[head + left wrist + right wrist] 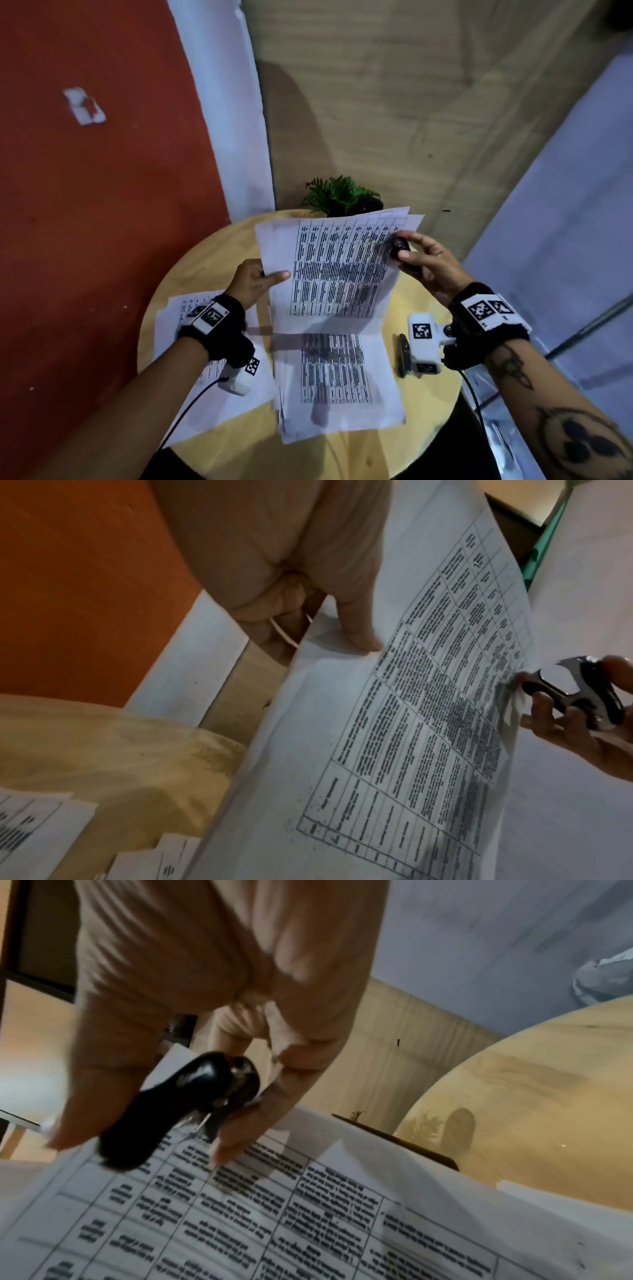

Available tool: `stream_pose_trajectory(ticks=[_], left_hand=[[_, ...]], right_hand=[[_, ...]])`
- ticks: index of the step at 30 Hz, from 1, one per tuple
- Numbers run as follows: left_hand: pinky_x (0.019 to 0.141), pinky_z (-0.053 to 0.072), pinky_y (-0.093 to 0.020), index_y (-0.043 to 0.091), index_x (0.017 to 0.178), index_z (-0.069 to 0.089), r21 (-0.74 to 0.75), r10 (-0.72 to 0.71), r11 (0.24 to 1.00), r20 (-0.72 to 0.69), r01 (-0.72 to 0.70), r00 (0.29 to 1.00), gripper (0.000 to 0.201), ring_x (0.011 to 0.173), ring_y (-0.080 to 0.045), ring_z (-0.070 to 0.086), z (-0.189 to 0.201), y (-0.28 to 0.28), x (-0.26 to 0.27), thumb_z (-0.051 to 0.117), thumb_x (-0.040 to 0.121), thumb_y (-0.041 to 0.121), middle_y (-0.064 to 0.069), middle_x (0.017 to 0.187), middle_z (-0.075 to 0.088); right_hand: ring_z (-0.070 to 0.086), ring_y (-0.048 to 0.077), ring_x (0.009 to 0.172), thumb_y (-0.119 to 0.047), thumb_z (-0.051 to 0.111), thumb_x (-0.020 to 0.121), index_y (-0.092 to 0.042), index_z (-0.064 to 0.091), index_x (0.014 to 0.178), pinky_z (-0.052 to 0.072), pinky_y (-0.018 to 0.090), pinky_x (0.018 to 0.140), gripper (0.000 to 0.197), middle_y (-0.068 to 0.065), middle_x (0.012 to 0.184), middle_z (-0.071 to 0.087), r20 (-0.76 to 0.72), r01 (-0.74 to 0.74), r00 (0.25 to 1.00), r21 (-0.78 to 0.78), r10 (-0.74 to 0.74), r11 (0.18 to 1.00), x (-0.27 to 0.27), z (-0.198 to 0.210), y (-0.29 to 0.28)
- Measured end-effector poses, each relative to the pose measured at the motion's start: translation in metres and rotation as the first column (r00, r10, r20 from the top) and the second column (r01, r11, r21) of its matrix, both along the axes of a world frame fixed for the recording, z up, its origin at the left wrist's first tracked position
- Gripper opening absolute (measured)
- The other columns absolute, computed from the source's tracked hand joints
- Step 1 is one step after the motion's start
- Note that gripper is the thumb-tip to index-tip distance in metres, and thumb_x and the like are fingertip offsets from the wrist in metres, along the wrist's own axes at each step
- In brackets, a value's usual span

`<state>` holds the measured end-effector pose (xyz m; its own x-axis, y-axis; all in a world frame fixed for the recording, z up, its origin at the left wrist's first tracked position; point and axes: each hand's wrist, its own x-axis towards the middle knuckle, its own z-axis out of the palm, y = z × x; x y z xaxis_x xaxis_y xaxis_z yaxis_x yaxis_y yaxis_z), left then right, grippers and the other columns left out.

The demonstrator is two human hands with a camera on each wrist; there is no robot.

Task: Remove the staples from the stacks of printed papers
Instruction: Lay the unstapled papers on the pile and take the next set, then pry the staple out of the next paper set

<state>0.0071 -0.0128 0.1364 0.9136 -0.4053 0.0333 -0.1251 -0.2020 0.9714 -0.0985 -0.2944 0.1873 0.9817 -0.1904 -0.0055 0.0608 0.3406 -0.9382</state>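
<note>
Round wooden table (428, 404) against red wall (102, 205); potted plant (339, 195) at far edge. Left hand (255, 282) pinches left edge of raised paper stack (329, 270), thumb on top. Right hand (428, 263) grasps black staple remover (399, 247) at stack's far right corner. More papers (342, 383) flat on table below; loose sheets (178, 315) at left edge.

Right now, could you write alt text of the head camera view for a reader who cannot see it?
Above a round light wooden table, the left hand holds up a white printed sheet of tables by its left edge, while the right hand grips a black staple remover at the right edge. More printed papers lie below.
</note>
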Motion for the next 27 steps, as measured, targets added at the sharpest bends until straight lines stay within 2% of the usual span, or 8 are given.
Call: stream_pose_trajectory(ticks=[1, 4, 5, 7, 11, 19, 24, 27], left_hand=[[0.068, 0.042, -0.011, -0.014, 0.071, 0.063, 0.005, -0.03, 1.0, -0.019, 0.03, 0.999, 0.026, 0.068, 0.007, 0.059, 0.005, 0.003, 0.002, 0.069, 0.084, 0.009, 0.003, 0.088, 0.068], [0.079, 0.04, -0.029, 0.011, 0.084, 0.061, 0.036, -0.082, 0.996, -0.05, 0.084, 0.995, 0.039, 0.08, -0.013, 0.055, 0.024, 0.011, 0.007, 0.079, 0.071, 0.043, -0.003, 0.083, 0.057], [0.079, 0.043, -0.027, 0.014, 0.086, 0.062, 0.014, -0.101, 0.995, -0.072, 0.103, 0.992, 0.033, 0.08, -0.014, 0.059, 0.029, 0.01, 0.005, 0.079, 0.072, 0.038, -0.001, 0.08, 0.061], [0.076, 0.05, -0.018, 0.016, 0.09, 0.068, -0.056, -0.112, 0.993, -0.057, 0.109, 0.992, 0.011, 0.085, -0.006, 0.068, 0.047, 0.011, 0.003, 0.072, 0.08, 0.012, 0.011, 0.082, 0.071], [0.068, 0.052, -0.014, 0.013, 0.091, 0.068, -0.207, -0.017, 0.978, 0.064, 0.03, 0.998, 0.019, 0.079, -0.001, 0.068, 0.088, 0.005, 0.001, 0.063, 0.082, -0.002, 0.014, 0.079, 0.073], [0.076, 0.055, -0.021, 0.01, 0.096, 0.068, -0.396, 0.066, 0.918, 0.132, -0.008, 0.989, 0.019, 0.08, -0.008, 0.07, 0.146, 0.004, -0.001, 0.065, 0.08, 0.001, 0.008, 0.084, 0.074], [0.068, 0.053, -0.018, 0.001, 0.106, 0.065, -0.398, 0.085, 0.918, 0.183, -0.005, 0.979, 0.027, 0.075, -0.006, 0.069, 0.167, 0.013, -0.004, 0.066, 0.079, -0.001, 0.009, 0.081, 0.074], [0.072, 0.052, -0.022, 0.019, 0.104, 0.062, -0.39, 0.166, 0.92, 0.294, -0.04, 0.941, 0.041, 0.08, -0.008, 0.068, 0.182, 0.021, 0.004, 0.079, 0.068, 0.008, 0.006, 0.086, 0.073]], right_hand=[[0.07, 0.014, 0.07, -0.031, 0.095, 0.013, -0.015, 0.069, 0.09, 0.056, 0.019, 0.063, 0.083, -0.004, 0.084, 0.073, 0.001, -0.033, 0.999, -0.008, 0.033, 0.999, 0.0, 0.004, -0.001], [0.071, 0.02, 0.071, -0.03, 0.096, 0.016, -0.02, 0.076, 0.079, 0.056, 0.025, 0.074, 0.067, -0.001, 0.086, 0.073, 0.023, -0.086, 0.996, -0.044, 0.087, 0.995, 0.001, 0.016, -0.001], [0.071, 0.021, 0.073, -0.029, 0.096, 0.017, -0.02, 0.076, 0.079, 0.055, 0.027, 0.076, 0.066, 0.0, 0.088, 0.073, 0.03, -0.089, 0.995, -0.046, 0.091, 0.995, 0.001, 0.016, -0.002], [0.07, 0.02, 0.074, -0.029, 0.096, 0.018, -0.02, 0.076, 0.08, 0.055, 0.028, 0.077, 0.065, 0.0, 0.089, 0.072, 0.057, -0.094, 0.994, -0.04, 0.096, 0.995, 0.002, 0.02, -0.003], [0.07, 0.018, 0.071, -0.031, 0.096, 0.019, -0.02, 0.076, 0.081, 0.056, 0.025, 0.07, 0.066, 0.001, 0.086, 0.073, 0.102, -0.103, 0.989, -0.048, 0.108, 0.994, 0.001, 0.031, 0.001], [0.071, 0.023, 0.077, -0.029, 0.096, 0.027, -0.017, 0.076, 0.088, 0.057, 0.03, 0.072, 0.066, 0.01, 0.09, 0.073, 0.231, -0.118, 0.965, -0.03, 0.122, 0.993, -0.005, 0.072, 0.01], [0.071, 0.02, 0.076, -0.03, 0.095, 0.029, -0.019, 0.076, 0.088, 0.058, 0.026, 0.067, 0.063, 0.007, 0.089, 0.073, 0.279, -0.139, 0.948, -0.065, 0.152, 0.988, -0.008, 0.095, 0.019], [0.071, 0.019, 0.077, -0.03, 0.095, 0.031, -0.019, 0.075, 0.089, 0.058, 0.025, 0.065, 0.062, 0.006, 0.091, 0.073, 0.297, -0.137, 0.943, -0.072, 0.152, 0.988, -0.01, 0.101, 0.023]])
